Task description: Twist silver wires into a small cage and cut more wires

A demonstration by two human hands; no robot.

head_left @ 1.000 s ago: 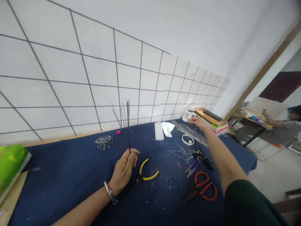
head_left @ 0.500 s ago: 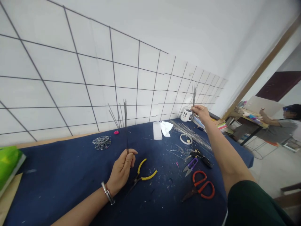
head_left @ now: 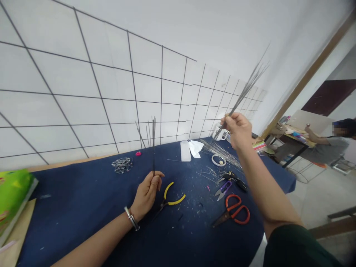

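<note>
My left hand point(head_left: 147, 193) is closed around a small bundle of thin dark wires point(head_left: 154, 148), which stand up from it with a few splayed to the left. My right hand point(head_left: 239, 129), raised near the white mug point(head_left: 217, 132), pinches a longer bundle of grey wires point(head_left: 247, 89) tilted up to the right. This hand and its wires partly cover the mug. Beside my left hand lie pliers with yellow handles point(head_left: 177, 200), spread apart. Below my right forearm are red-handled scissors point(head_left: 233, 197), purple thread snips point(head_left: 227, 185) and a black-handled tool point(head_left: 240, 183).
Loose straight wires point(head_left: 229, 157), a tape ring point(head_left: 213, 160) and white paper point(head_left: 196, 148) lie toward the back of the blue-covered table point(head_left: 83, 200). A wire tangle point(head_left: 122, 165) and pink item point(head_left: 138, 153) sit left, near a green packet point(head_left: 16, 193). Another person point(head_left: 333, 148) sits far right.
My right hand has come nearer, and its wire bundle has risen beside the mug and now leans right. My left hand keeps its bundle almost in place. The view has shifted slightly.
</note>
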